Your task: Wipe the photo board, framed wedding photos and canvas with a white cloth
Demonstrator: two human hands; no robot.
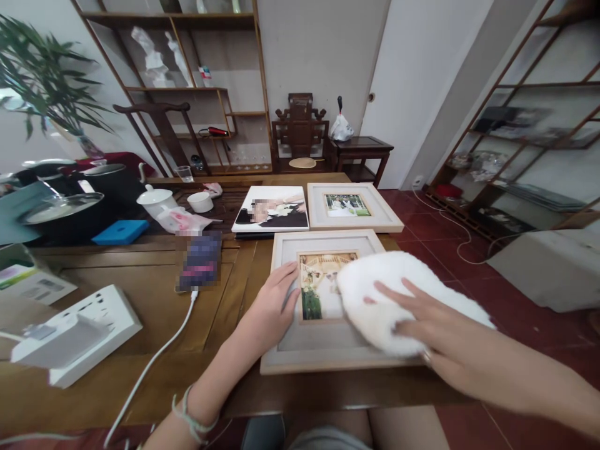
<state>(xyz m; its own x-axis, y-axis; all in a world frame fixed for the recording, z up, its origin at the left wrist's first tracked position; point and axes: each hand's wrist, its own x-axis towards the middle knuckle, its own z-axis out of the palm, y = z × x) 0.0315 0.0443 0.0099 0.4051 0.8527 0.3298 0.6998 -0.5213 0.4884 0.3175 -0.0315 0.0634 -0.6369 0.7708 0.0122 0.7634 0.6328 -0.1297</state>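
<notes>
Your left hand (pixel 276 297) rests on the left side of the frame (pixel 328 364), its fingers slightly bent and thumb apart, gripping nothing. Your right hand (pixel 422 315) lies on the white cloth (pixel 370 272), fingers spread and pressed into the pile rather than closed around it. The frame lies flat at the table's near edge, in front of you, with a photo (pixel 312 294) set inside its mount; the cloth covers the photo's right part and reaches past the frame's right edge.

Just beyond, a second frame (pixel 396 223) holds a garden picture (pixel 347 205), beside a white-edged print (pixel 272 209).

To your left, the pot (pixel 65 219) has a glass lid on; you can't tell what is inside. The teapot (pixel 157 203) is lidded too. The cup (pixel 200 201) stands near it, contents unclear, and a clear glass (pixel 185 174) sits behind. A plug (pixel 70 340) fills part of the power strip (pixel 110 319).
</notes>
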